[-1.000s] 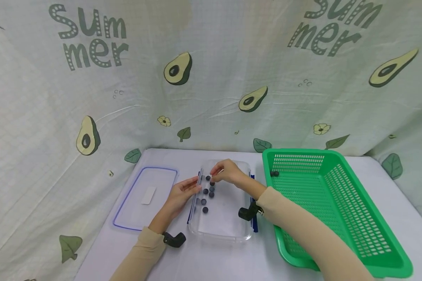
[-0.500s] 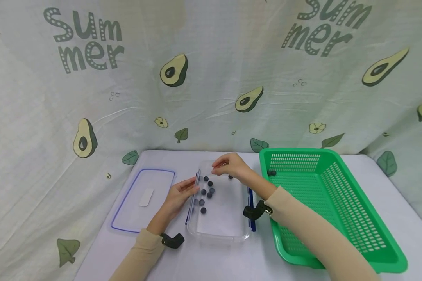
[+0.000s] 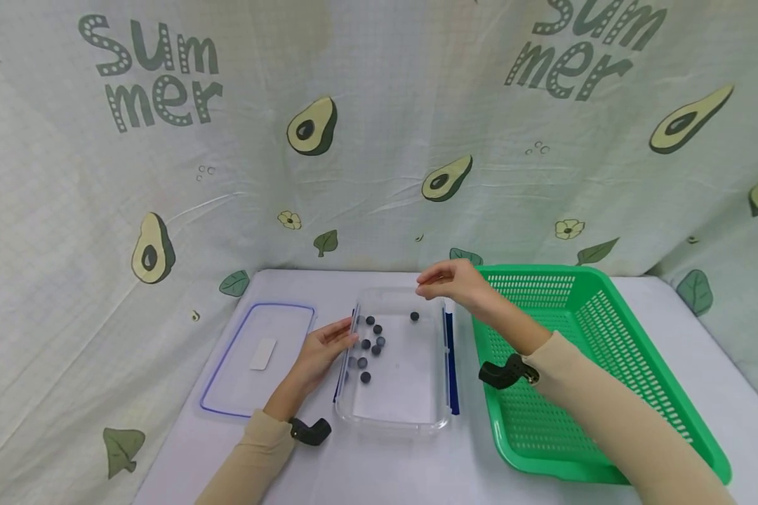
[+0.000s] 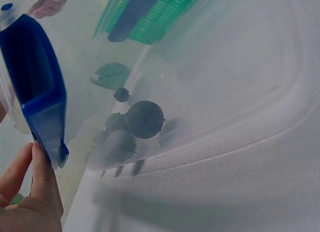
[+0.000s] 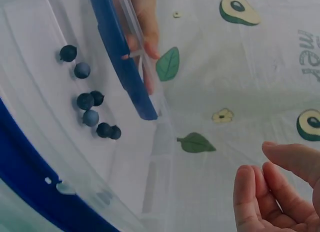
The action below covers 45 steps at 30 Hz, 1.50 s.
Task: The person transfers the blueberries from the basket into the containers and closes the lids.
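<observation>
A clear plastic food container (image 3: 394, 425) with blue side latches stands in the middle of the table. Several blueberries (image 5: 85, 101) lie along its left side, and a lone blueberry (image 3: 414, 316) sits near the far right corner. My left hand (image 3: 325, 351) touches the container's left wall with fairly straight fingers, right by the folded-out blue latch (image 4: 42, 87). Above the far right corner hovers my right hand (image 3: 457, 284). In the right wrist view its fingers are loosely bent, thumb and fingertips apart, nothing between them.
A green perforated basket (image 3: 502, 449) stands at the right, partly covered by the right forearm. On the left lies a clear lid (image 3: 290, 330) with a blue rim and a white label (image 3: 262, 354). A printed curtain (image 3: 379, 210) hangs behind the table.
My right hand has moved away from the cluster, rightward and up. One blueberry now lies apart near the container's far right corner. The left hand stays at the left wall.
</observation>
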### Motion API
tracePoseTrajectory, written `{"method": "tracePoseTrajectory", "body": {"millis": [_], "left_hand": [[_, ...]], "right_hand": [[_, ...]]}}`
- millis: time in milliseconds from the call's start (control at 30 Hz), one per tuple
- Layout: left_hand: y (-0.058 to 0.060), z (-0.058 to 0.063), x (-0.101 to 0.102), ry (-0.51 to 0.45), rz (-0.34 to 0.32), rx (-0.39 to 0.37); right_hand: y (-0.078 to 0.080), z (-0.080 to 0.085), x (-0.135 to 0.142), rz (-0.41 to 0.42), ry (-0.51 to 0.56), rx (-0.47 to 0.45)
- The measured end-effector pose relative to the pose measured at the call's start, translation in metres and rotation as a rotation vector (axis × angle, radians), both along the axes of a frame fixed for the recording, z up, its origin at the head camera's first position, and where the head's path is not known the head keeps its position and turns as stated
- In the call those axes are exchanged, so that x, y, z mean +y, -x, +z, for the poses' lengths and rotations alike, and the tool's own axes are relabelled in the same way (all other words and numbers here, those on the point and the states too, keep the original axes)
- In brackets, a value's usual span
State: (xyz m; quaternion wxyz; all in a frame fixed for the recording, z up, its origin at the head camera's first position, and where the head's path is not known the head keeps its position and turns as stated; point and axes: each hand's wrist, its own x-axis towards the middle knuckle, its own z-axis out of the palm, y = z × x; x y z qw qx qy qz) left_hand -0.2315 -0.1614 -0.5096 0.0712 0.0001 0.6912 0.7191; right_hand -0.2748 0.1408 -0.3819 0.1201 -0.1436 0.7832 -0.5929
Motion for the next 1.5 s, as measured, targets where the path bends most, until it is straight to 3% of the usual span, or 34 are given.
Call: {"method": "tracePoseTrajectory", "body": {"millis": [233, 700, 1033, 1267, 1500], "left_hand": [[0.001, 0.001, 0.000, 0.008, -0.010, -0.007], [0.000, 0.000, 0.002, 0.006, 0.011, -0.011], [0.000, 0.000, 0.002, -0.011, 0.018, -0.005], [0.000, 0.000, 0.002, -0.008, 0.014, -0.009], [0.000, -0.001, 0.002, 0.011, 0.010, -0.001]], "right_hand": [[0.006, -0.002, 0.038, -0.044, -0.007, 0.020], [0.011, -0.023, 0.096, -0.159, -0.022, -0.005], [0.011, -0.044, 0.119, -0.195, -0.061, -0.008], [0.014, -0.067, 0.130, -0.235, -0.147, -0.002], [0.018, -0.091, 0.133, -0.286, -0.268, 0.074]]}}
